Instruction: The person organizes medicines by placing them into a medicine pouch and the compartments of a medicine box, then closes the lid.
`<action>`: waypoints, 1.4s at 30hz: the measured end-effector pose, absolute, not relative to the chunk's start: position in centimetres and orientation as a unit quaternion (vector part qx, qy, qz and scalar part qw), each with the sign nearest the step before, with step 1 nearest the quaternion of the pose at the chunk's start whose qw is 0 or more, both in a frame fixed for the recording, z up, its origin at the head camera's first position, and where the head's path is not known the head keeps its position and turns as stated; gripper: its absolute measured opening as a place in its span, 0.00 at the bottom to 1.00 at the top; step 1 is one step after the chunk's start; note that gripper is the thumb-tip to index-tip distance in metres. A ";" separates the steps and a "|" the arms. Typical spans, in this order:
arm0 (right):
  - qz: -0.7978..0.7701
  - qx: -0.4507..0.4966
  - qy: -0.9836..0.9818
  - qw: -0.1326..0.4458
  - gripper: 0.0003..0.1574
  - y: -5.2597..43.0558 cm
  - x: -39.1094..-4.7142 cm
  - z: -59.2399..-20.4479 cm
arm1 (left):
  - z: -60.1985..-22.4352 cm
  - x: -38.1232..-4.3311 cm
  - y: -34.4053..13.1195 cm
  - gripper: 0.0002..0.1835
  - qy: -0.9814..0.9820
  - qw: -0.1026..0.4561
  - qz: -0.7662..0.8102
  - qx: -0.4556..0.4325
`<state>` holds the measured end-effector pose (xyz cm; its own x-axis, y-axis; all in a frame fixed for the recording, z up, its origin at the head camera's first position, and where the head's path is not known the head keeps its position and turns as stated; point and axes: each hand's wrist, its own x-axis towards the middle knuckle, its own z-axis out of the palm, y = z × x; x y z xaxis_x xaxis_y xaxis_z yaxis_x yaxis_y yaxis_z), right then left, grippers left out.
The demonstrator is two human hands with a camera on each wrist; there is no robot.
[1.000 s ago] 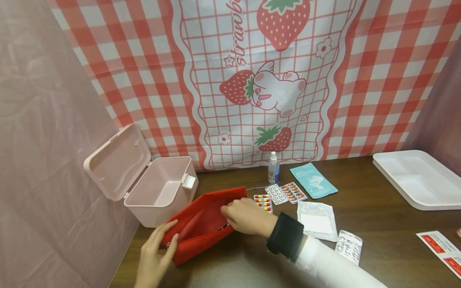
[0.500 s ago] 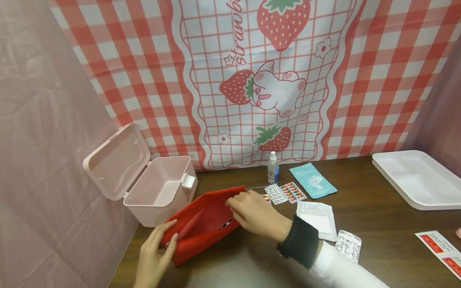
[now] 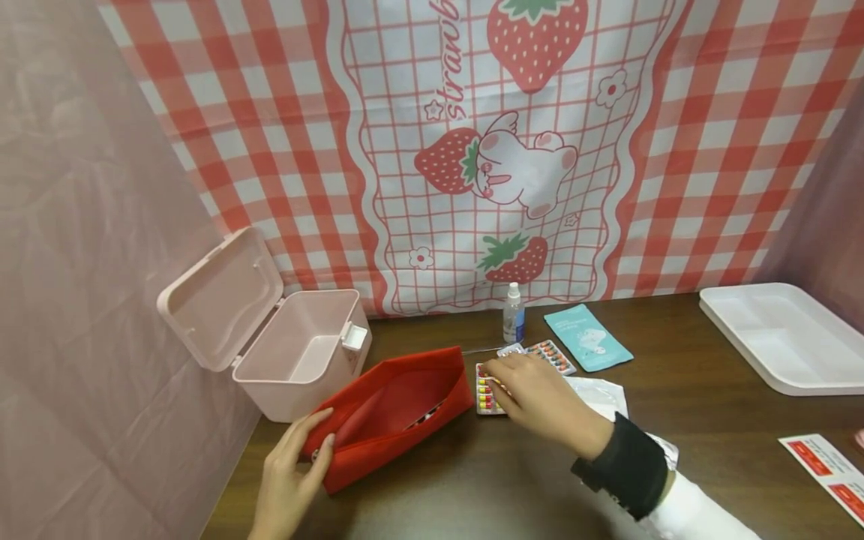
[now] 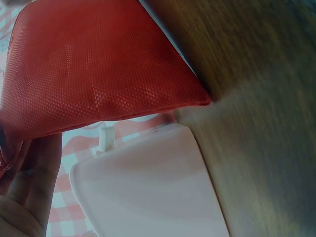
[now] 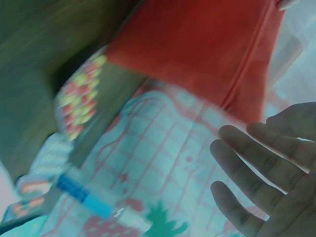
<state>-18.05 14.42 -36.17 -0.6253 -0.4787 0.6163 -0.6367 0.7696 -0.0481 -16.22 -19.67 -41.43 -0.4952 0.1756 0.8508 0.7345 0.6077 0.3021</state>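
In the head view, my left hand [image 3: 290, 471] grips the left end of an unzipped red pouch [image 3: 381, 456], thumb in front and fingers behind. A dark-and-white item [image 3: 425, 416] shows inside the pouch's mouth. My right hand [image 3: 550, 401] is over the table right of the pouch, overlapping a red-and-yellow capsule blister pack [image 3: 484, 399]. Its fingers [image 5: 259, 163] are spread and hold nothing in the right wrist view. Behind that hand lie a white-tablet blister pack [image 3: 511, 350], mostly hidden, and an orange-and-green capsule blister pack [image 3: 555, 357].
An uncapped-lid pink box [image 3: 290, 397] stands at left, its lid raised. A spray bottle [image 3: 513, 321], teal packet [image 3: 589, 339], white packet [image 3: 607, 391] and partly hidden silver blister pack [image 3: 667, 448] sit rightward. At far right are a white tray [image 3: 776, 360] and a red-and-white card [image 3: 826, 469].
My right hand has left the pouch's right end and moved right, over the blister packs. My left hand keeps its grip, and the pouch stays in place.
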 end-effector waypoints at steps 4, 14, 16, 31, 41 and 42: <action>0.118 0.284 -0.909 0.280 0.09 16.7 -18.1 -37.2 | -41.5 -16.2 -19.7 0.28 -0.796 0.414 -0.339 -0.284; 0.112 0.203 -0.948 0.216 0.14 21.7 -17.7 -39.3 | -41.4 -16.4 -19.8 0.27 -0.795 0.413 -0.341 -0.285; 0.109 0.192 -0.954 0.204 0.16 22.6 -17.7 -39.7 | -41.4 -16.4 -19.9 0.27 -0.795 0.413 -0.341 -0.285; 0.109 0.127 -0.983 0.073 0.34 26.9 -18.2 -41.7 | -41.4 -16.4 -19.8 0.27 -0.795 0.413 -0.339 -0.285; 0.129 0.104 -0.986 0.017 0.48 27.8 -18.4 -42.1 | -41.2 -16.3 -19.7 0.27 -0.797 0.414 -0.338 -0.282; 0.130 0.102 -0.986 0.012 0.49 27.8 -18.5 -42.2 | -41.2 -16.3 -19.7 0.27 -0.797 0.414 -0.337 -0.281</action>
<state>-18.45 27.80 -42.16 -0.9788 -0.1990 0.0493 -0.2050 0.9452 -0.2542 -16.30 -19.72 -41.24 -0.4980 0.1689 0.8505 0.7283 0.6139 0.3045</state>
